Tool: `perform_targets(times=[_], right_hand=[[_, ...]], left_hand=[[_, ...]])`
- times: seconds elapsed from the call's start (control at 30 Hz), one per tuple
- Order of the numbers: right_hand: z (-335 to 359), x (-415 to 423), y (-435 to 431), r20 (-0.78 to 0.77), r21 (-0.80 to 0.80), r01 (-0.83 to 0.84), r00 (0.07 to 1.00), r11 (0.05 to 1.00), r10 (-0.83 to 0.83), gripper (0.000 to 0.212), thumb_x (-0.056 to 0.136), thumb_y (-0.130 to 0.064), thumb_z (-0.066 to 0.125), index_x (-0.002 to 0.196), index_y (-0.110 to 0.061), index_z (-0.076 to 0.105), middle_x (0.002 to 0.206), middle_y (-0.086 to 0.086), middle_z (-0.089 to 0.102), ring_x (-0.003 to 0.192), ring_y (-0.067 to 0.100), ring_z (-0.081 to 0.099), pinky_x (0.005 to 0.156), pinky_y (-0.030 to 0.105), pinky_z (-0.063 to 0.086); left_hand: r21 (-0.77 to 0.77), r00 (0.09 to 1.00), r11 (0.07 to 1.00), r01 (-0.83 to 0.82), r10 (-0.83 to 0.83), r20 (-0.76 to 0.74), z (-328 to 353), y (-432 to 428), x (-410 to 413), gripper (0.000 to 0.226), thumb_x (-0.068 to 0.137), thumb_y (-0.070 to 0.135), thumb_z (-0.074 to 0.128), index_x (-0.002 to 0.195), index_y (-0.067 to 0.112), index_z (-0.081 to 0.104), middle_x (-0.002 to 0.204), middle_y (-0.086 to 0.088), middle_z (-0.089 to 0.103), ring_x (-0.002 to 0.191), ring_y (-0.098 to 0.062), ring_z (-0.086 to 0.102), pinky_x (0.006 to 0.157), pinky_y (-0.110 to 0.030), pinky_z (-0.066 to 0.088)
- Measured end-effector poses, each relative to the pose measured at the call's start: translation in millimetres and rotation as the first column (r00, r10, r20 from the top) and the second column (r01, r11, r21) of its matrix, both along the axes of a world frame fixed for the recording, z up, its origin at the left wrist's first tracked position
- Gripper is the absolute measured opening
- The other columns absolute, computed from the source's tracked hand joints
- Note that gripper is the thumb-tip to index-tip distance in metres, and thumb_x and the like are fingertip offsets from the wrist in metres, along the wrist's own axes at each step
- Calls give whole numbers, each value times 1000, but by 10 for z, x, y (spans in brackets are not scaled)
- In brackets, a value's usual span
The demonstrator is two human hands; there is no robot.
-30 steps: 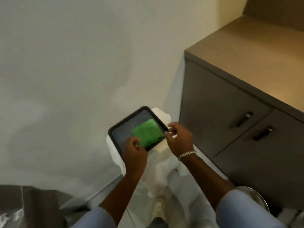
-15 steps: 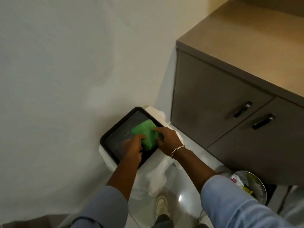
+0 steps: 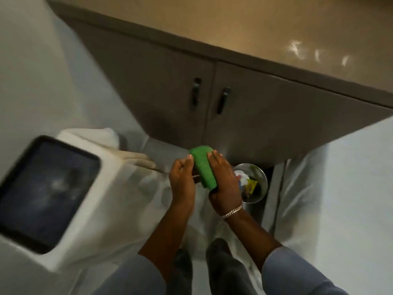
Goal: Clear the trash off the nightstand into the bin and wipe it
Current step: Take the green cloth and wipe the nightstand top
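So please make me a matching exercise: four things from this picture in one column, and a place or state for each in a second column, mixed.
Things:
1. green cloth
2. metal bin
3. black tray
4. bracelet

Places or states:
a. on the right wrist
b. on the white stand at the left
c. held between both hands
d. on the floor, trash inside

Pairs: 1-c, 2-d, 3-b, 4-a
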State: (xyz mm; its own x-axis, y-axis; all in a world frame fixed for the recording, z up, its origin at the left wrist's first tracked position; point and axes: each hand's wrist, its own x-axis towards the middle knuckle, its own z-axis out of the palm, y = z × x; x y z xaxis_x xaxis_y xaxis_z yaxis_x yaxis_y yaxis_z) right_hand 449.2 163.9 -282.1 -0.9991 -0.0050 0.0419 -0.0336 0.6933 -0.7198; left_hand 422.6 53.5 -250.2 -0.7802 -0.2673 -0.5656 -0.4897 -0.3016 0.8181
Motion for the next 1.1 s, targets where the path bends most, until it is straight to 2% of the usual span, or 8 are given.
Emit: perform_targets(times=[0.13,0.3,0.4,0.5,0.63,0.8,0.97,1.1], right_hand=[[-1095,144,894,141,149,148,975,978,-169,78,71,-4,58,144,-13,34,150,16,40,140,31,35,113,54,33],[-2224,364,1430,107,183,328,931,927,-350,72,74,-12,54,144,-15,35,149,13,42,139,30,36,114,50,34],[-2675,400,1627,42,174,348,932,921,-360,76,75,7,55,144,-17,35,149,9,43,139,25,38,113,37,34],[-2654,344,1653,-3,71,353,935,933,-354,66,80,0,49,143,-16,38,144,1,47,128,5,44,107,10,32],[-1886,355,1521,-22,-110,337,940,935,-341,75,76,1,49,142,-32,36,140,-19,44,117,-19,46,97,1,37],[-32,273,1294,-287,-254,221,912,941,-292,74,73,5,48,139,-28,45,148,-5,44,135,11,45,109,25,41],[1863,-138,1831,-636,-196,212,716,957,-289,62,79,-5,44,138,-25,47,151,6,42,139,24,40,114,47,36],[2411,-807,2530,-495,-25,345,811,938,-311,75,70,-3,41,139,-30,44,154,3,35,145,28,26,119,56,20]], left_hand=[[-99,972,987,128,-105,208,-1401,827,110,21,91,25,52,79,9,59,76,-18,63,77,-36,61,77,-45,51],[-496,809,639,588,-477,344,-3024,1317,213,35,89,30,55,112,3,56,108,-22,67,101,-38,64,85,-42,52],[-378,661,545,749,-581,474,-3642,1556,146,73,86,32,60,145,8,26,134,-23,55,119,-40,57,94,-44,49],[-324,671,594,736,-578,464,-3843,1643,96,87,85,21,59,153,19,4,142,-23,47,124,-41,53,99,-47,50],[-409,741,619,671,-557,375,-3212,1496,129,75,84,15,57,151,22,23,138,-21,53,121,-36,56,100,-40,47],[-415,724,595,688,-592,354,-1561,1071,147,70,85,21,61,147,29,30,125,-13,64,108,-32,63,87,-33,51],[-491,715,552,674,-656,244,-50,815,70,61,83,10,59,137,33,41,118,-1,66,91,-13,57,77,-25,46],[-491,730,583,648,-660,179,672,768,-56,46,84,17,60,126,33,53,113,3,66,102,-18,62,86,-29,51]])
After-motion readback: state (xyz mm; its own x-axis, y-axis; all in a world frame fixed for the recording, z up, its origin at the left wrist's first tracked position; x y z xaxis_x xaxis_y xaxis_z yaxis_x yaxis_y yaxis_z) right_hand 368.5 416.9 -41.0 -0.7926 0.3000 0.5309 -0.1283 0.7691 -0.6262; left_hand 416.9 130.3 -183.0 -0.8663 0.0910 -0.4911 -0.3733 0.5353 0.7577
